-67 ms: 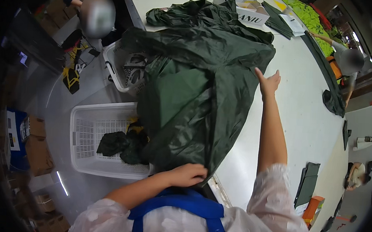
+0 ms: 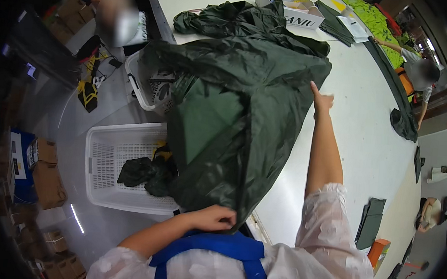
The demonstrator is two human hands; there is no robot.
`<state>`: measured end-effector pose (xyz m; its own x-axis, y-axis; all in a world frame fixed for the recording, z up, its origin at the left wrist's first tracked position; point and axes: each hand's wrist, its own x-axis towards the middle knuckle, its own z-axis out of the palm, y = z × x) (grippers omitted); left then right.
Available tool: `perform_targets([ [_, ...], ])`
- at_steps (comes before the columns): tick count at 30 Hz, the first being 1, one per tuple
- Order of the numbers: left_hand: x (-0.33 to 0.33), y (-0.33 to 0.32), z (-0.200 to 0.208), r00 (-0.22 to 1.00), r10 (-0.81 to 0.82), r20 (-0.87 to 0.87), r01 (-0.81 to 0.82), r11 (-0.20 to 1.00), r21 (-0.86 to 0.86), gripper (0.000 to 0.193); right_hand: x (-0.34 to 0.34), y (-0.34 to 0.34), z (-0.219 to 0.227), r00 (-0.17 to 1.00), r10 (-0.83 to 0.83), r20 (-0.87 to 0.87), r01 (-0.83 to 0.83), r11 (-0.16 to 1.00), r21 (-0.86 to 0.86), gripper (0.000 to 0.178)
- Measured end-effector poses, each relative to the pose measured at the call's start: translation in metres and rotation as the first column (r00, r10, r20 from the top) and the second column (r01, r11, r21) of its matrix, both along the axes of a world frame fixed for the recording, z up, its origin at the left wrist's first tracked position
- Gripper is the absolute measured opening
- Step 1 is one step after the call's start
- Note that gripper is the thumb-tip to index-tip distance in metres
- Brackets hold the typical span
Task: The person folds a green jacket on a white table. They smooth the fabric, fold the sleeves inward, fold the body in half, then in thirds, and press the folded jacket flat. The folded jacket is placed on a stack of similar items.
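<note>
Two bare hands spread a large dark green garment (image 2: 235, 114) across a white table (image 2: 368, 139) — the left hand (image 2: 213, 217) pinches its near edge close to the body, the right hand (image 2: 322, 101), fingers open, presses its far edge. Little has shifted since a moment ago. A white basket (image 2: 102, 167) sits left.

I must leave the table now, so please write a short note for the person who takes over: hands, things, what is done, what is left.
Left hand: grips the near edge of the dark green garment, close to the body.
Right hand: stretched out, at the garment's far right edge.
Garment: spread half on the white table, half hanging over the white basket.
Done: garment lifted and opened out.
Left: probably smoothing and folding; more green pieces lie in the basket.
</note>
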<state>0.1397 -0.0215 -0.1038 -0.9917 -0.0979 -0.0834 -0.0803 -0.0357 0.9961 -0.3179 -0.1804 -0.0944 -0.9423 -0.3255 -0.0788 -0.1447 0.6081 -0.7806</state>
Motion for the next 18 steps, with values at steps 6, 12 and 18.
perform_targets([
  [6,0.078,0.025,0.011,0.856,-0.049,0.515,-0.141,0.935,0.324,0.033,-0.037,-0.008,-0.072,0.61,0.347,0.712,0.22,0.789,-0.573,0.053],
  [12,0.066,-0.001,0.021,0.77,-0.139,0.623,-0.072,0.95,0.302,0.053,0.004,0.036,0.134,0.666,0.701,0.253,-0.087,0.41,-0.908,0.028],
  [18,-0.003,-0.011,0.041,0.821,-0.381,0.425,0.384,0.92,0.081,0.068,0.044,0.179,0.353,0.938,0.194,-0.287,-0.312,0.115,-0.943,0.03],
])
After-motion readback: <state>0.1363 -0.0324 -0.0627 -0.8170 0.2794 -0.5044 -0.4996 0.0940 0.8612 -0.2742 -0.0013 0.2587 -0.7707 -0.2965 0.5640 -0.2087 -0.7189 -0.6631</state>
